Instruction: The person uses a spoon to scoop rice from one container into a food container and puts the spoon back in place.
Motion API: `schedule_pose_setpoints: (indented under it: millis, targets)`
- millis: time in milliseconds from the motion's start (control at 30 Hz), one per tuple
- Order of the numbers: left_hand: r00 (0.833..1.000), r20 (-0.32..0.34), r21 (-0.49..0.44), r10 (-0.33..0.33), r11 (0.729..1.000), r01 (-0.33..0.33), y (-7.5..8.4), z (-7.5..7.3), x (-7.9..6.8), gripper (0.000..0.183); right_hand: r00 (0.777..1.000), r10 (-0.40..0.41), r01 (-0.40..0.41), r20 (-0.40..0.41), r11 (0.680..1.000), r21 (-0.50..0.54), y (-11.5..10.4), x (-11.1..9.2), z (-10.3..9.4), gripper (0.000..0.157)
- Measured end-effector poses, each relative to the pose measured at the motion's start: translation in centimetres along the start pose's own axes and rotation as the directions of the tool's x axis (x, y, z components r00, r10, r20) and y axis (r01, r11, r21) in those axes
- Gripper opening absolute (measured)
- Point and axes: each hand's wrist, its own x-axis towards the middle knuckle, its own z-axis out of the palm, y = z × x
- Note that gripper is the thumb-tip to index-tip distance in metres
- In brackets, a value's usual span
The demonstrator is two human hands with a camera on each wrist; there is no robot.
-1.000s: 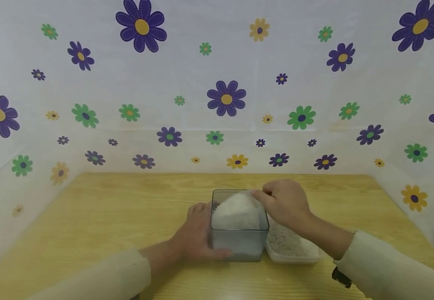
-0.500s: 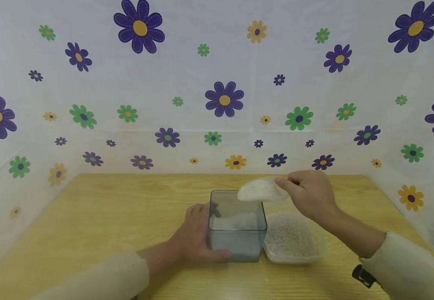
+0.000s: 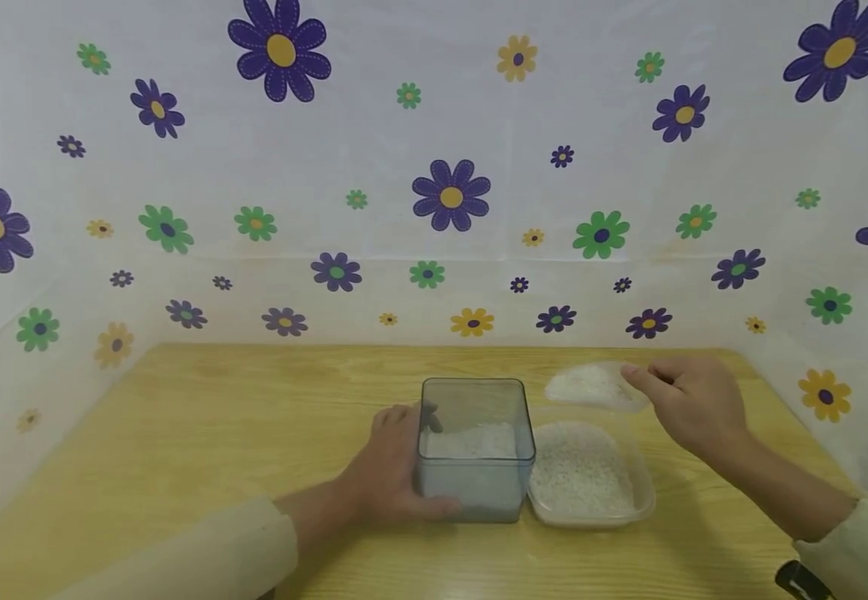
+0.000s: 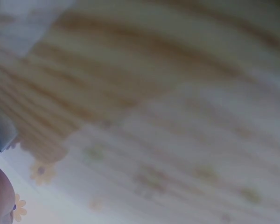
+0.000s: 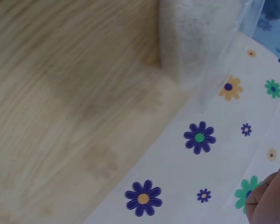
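Observation:
My left hand (image 3: 392, 471) grips the left side of a square, see-through grey container (image 3: 471, 493), thumb across its front. White rice (image 3: 474, 442) lies inside, below the rim. My right hand (image 3: 704, 408) pinches the handle end of a translucent scoop (image 3: 639, 402) bearing a mound of white rice (image 3: 589, 385). The scoop is raised over the back edge of a clear plastic tub (image 3: 645, 504). Rice grains (image 3: 579, 479) fill much of that tub. In the right wrist view, part of the right hand (image 5: 273, 200) shows at the lower right, with the tub (image 5: 196, 42) above.
The tub stands right beside the grey container, on its right. Both rest on a wood-grain table (image 3: 238, 417). A white cloth (image 3: 373, 158) with purple, green and yellow flowers hangs behind the table and along both sides. A dark band (image 3: 801, 579) is near the right cuff.
The right hand has lifted the scoop of rice out of the grey container and carried it right, to over the tub's back edge. The left hand and the container stay put.

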Motion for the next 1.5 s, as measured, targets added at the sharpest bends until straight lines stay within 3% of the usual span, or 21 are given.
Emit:
schedule_pose_setpoints:
  millis: [200,400,600,800,900,1000,1100,1200,1267,1333,1433,1500]
  targets:
    - [1.000,-0.009,0.019,0.008,1.000,-0.007,-0.2,0.2,0.0,0.102,0.997,-0.012,0.019,0.081,0.996,-0.088,1.4,-0.4,0.5,0.056]
    - [1.000,-0.006,-0.002,0.002,1.000,-0.002,-0.2,0.4,-0.1,0.103,0.977,-0.100,0.143,0.186,0.961,-0.235,2.0,-0.7,1.1,0.053]
    - [1.000,0.000,-0.005,0.003,1.000,-0.003,-0.2,0.3,0.2,0.101,0.953,-0.232,0.290,0.193,0.881,-0.375,2.1,-0.6,1.1,0.051]
    - [1.000,0.013,0.001,0.001,1.000,-0.001,-0.1,0.1,0.6,0.103,0.898,-0.401,0.439,0.182,0.782,-0.442,1.6,-0.3,0.4,0.048]
    - [1.000,0.003,-0.012,0.001,1.000,-0.001,-0.1,0.0,0.4,0.104,0.848,-0.495,0.524,0.192,0.726,-0.445,1.6,-0.2,0.1,0.049]
    - [1.000,0.000,-0.020,0.004,1.000,-0.004,-0.1,0.1,0.3,0.105,0.773,-0.607,0.619,0.185,0.656,-0.432,1.8,-0.2,-0.2,0.056]
    - [1.000,0.001,-0.018,-0.001,1.000,0.001,0.0,0.0,0.2,0.106,0.677,-0.714,0.711,0.176,0.574,-0.407,1.9,-0.1,-0.4,0.062]
    - [1.000,0.001,-0.015,-0.002,1.000,0.002,0.0,0.0,0.1,0.106,0.568,-0.804,0.792,0.175,0.475,-0.383,1.7,-0.1,-0.6,0.061]
    - [1.000,0.007,-0.020,-0.008,1.000,0.008,0.0,0.0,0.1,0.107,0.498,-0.852,0.829,0.162,0.413,-0.377,1.5,0.0,-0.8,0.059]
    - [1.000,0.013,-0.014,-0.010,1.000,0.011,-0.2,0.1,0.0,0.108,0.442,-0.888,0.845,0.130,0.363,-0.393,1.2,0.2,-0.9,0.058]
    - [1.000,0.010,-0.005,-0.009,1.000,0.009,-0.3,0.3,0.0,0.108,0.395,-0.916,0.842,0.076,0.328,-0.428,0.6,0.7,-1.2,0.056]
    - [1.000,0.000,0.003,-0.001,1.000,0.001,-0.4,0.4,0.0,0.106,0.386,-0.920,0.835,0.070,0.317,-0.450,0.1,0.9,-1.5,0.055]
